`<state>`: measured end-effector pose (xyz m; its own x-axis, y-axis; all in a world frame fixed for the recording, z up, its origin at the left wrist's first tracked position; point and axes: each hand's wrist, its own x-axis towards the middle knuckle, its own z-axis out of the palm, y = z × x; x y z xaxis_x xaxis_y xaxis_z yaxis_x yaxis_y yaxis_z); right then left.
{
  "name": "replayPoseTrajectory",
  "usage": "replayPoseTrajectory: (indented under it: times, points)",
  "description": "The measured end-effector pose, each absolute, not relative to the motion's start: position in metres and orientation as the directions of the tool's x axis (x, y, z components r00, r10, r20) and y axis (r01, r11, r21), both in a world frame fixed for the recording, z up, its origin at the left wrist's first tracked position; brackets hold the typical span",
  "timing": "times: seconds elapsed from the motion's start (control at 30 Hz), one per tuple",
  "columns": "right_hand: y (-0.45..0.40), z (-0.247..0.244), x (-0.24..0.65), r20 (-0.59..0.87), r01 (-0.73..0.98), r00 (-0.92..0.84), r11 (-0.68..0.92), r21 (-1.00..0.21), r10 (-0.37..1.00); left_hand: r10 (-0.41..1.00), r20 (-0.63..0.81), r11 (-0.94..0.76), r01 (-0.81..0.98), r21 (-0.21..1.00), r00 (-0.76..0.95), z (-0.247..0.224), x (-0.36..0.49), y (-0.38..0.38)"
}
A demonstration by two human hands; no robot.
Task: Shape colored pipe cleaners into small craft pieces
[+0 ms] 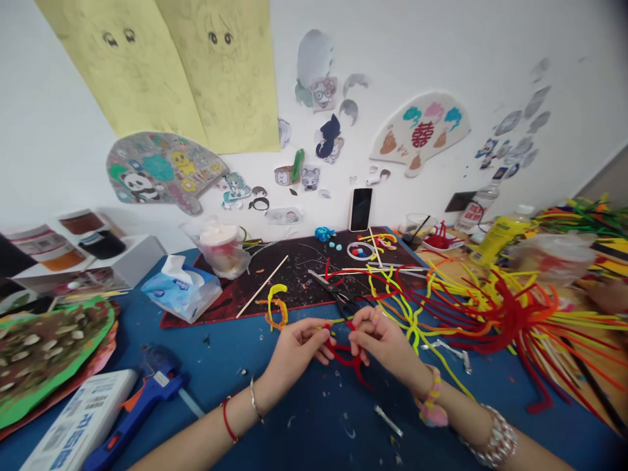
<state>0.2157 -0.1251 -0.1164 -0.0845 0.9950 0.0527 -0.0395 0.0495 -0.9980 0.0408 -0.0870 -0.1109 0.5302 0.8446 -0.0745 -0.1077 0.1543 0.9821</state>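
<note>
Low over the blue table, my left hand [307, 343] and my right hand [377, 340] face each other, fingers closed in pinches. Between them runs a bent red pipe cleaner [346, 358], its loose end hanging below the fingertips. A thin yellow-green strand also spans the gap above it. Just beyond my fingers lie dark-handled scissors [338, 292], blades pointing away to the left. Curled yellow and orange pipe cleaners [277, 307] rest to the left of them. Exactly how my fingertips grip the strands is partly hidden.
Red, yellow and orange pipe cleaners [510, 307] sprawl on the right. At left are a blue glue gun [142, 399], a white box [73, 422] and a tissue pack [181, 289]. A phone [361, 210] leans against the wall; another person's hand [611, 296] shows far right.
</note>
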Motion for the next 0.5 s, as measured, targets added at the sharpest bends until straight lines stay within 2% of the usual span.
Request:
replayPoseTrajectory:
  times: [0.2, 0.33, 0.5]
  points:
    - [-0.130, -0.113, 0.208, 0.001, 0.071, -0.118, 0.009, -0.997, 0.993, 0.821, -0.124, 0.211, -0.094, 0.973, 0.557, -0.111, 0.042, -0.093]
    - [-0.131, -0.117, 0.207, 0.039, 0.116, -0.104, 0.051, -0.992, 0.994, 0.834, -0.161, 0.271, -0.137, 0.953, 0.528, -0.110, 0.042, -0.097]
    - [-0.131, -0.121, 0.206, 0.068, 0.140, -0.093, 0.081, -0.987, 0.993, 0.844, -0.147, 0.267, -0.167, 0.949, 0.516, -0.114, 0.042, -0.099]
